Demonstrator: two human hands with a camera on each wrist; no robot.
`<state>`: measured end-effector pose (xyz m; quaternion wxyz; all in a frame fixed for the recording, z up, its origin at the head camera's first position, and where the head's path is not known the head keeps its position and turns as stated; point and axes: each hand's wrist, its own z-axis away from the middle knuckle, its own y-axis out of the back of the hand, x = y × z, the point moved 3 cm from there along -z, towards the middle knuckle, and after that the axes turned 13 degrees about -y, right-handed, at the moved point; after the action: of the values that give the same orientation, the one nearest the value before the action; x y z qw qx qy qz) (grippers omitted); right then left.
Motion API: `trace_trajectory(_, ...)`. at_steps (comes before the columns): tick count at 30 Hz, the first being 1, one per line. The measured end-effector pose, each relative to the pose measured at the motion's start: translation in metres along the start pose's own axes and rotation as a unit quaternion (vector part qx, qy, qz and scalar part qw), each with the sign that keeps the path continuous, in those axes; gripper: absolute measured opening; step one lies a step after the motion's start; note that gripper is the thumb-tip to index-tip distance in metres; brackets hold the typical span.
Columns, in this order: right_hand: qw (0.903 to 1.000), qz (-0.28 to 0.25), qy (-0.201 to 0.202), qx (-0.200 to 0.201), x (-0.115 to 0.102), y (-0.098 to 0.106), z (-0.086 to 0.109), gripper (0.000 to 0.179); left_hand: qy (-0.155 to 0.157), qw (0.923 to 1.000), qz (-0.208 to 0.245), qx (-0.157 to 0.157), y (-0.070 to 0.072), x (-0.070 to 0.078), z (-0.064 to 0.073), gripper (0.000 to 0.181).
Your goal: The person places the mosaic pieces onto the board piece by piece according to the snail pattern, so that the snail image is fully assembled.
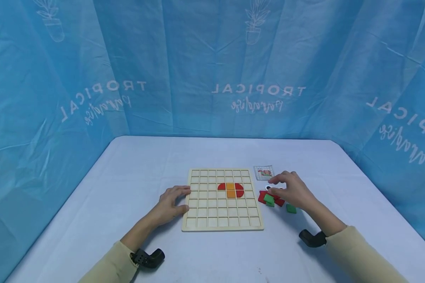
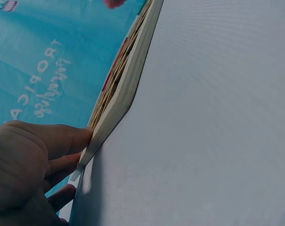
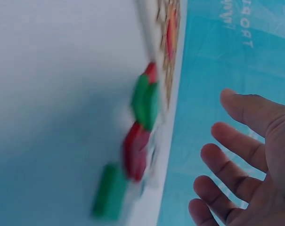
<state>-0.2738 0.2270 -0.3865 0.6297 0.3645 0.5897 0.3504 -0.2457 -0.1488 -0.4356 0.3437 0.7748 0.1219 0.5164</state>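
Note:
A wooden grid board [image 1: 222, 222] lies flat on the table, with red pieces [image 1: 239, 190] and orange pieces [image 1: 230, 191] set in its cells. At its left edge rests my left hand [image 1: 168, 206]; the left wrist view shows the thumb [image 2: 71, 139] touching the rim. My right hand [image 1: 293, 190] hovers above a small pile right of the board, fingers apart and holding nothing in the right wrist view. In that pile are red pieces [image 1: 262, 196], green pieces [image 1: 269, 199] and a white piece with a black dot [image 1: 268, 188], close to the fingertips.
A small printed card [image 1: 263, 172] with a grid picture lies beyond the pile, beside the board's far right corner. One green piece [image 1: 291, 208] sits apart, below the right hand. Blue curtains [image 1: 198, 70] stand around the white table [image 1: 145, 157].

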Motion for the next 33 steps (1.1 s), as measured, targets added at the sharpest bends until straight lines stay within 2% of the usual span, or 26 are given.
trace_trajectory(7, 0.9998, 0.008, -0.015, -0.002, 0.031, 0.003, 0.015, 0.036, -0.007, 1.0000, 0.002, 0.000, 0.001, 0.001, -0.001, 0.050)
trace_trajectory(14, 0.9997, 0.024, -0.011, -0.003, 0.047, -0.001, 0.019, 0.032, -0.008, 0.9999, 0.006, -0.001, 0.002, 0.001, -0.001, 0.050)
trace_trajectory(18, 0.9988, 0.048, -0.007, 0.005, 0.046, -0.006, 0.018, 0.035, -0.003, 1.0000, 0.008, -0.001, 0.001, 0.001, 0.000, 0.051)
trace_trajectory(24, 0.9946, 0.095, -0.002, 0.040, 0.040, -0.011, 0.020, 0.041, -0.005, 0.9999, 0.013, -0.002, 0.001, 0.001, 0.001, 0.050)
trace_trajectory(33, 0.9937, 0.098, 0.008, 0.055, 0.039, -0.010, 0.022, 0.037, 0.001, 1.0000, 0.008, -0.003, 0.000, 0.001, 0.000, 0.050)
